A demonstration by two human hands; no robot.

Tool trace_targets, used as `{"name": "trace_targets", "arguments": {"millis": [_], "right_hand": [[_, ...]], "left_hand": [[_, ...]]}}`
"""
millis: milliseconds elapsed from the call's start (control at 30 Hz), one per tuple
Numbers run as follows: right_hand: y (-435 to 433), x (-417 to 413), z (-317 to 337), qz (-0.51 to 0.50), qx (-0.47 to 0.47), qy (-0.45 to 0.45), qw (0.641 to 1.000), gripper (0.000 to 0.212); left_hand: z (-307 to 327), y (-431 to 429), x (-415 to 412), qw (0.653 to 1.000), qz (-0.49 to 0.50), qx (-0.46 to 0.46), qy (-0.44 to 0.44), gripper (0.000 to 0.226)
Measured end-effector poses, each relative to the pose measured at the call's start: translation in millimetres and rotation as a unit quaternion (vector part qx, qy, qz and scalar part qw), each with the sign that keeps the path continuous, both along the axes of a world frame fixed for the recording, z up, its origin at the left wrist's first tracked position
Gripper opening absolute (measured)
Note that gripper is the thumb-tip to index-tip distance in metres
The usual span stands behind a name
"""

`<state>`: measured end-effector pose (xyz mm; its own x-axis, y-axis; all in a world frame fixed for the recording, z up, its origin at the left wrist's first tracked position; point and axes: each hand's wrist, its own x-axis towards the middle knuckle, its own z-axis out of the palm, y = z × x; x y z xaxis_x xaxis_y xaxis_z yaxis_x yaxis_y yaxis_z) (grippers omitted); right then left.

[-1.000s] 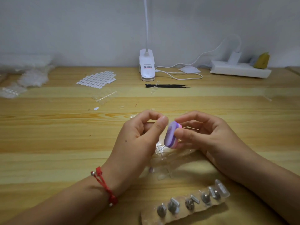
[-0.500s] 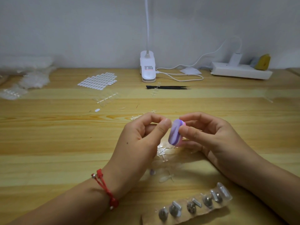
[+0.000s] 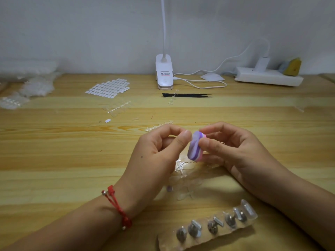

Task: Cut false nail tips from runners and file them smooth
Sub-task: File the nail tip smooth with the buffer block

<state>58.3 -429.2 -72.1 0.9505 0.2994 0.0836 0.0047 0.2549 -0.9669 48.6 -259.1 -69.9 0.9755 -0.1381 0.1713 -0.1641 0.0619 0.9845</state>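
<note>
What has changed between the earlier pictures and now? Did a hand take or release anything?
Little. The right hand, holding the purple file block, rose slightly and shifted a bit rightward; the left hand followed, thumb and forefinger pinched beside the block. Nothing was taken or let go. What the left hand pinches is too small to see. Tweezers, lamp and stud strip stayed put.
</note>
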Motion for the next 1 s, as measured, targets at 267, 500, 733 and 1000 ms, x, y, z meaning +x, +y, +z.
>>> {"name": "trace_targets", "arguments": {"millis": [267, 500, 733, 1000], "right_hand": [[0.0, -0.9, 1.1, -0.001, -0.015, 0.001, 1.000, 0.038], [-0.2, -0.7, 0.7, -0.001, -0.007, 0.002, 1.000, 0.036], [0.1, -0.4, 0.5, 0.006, -0.016, 0.000, 1.000, 0.036], [1.0, -0.5, 0.3, -0.006, -0.009, -0.005, 1.000, 0.033]], "left_hand": [[2.2, 0.2, -2.5, 1.000, -0.009, 0.005, -0.001, 0.019], [1.0, 1.0, 0.2, 0.999, 0.008, 0.027, -0.021, 0.014], [1.7, 1.0, -0.3, 0.999, -0.001, 0.033, -0.020, 0.016], [0.6, 0.3, -0.1, 0.999, -0.003, 0.027, -0.017, 0.017]]}}
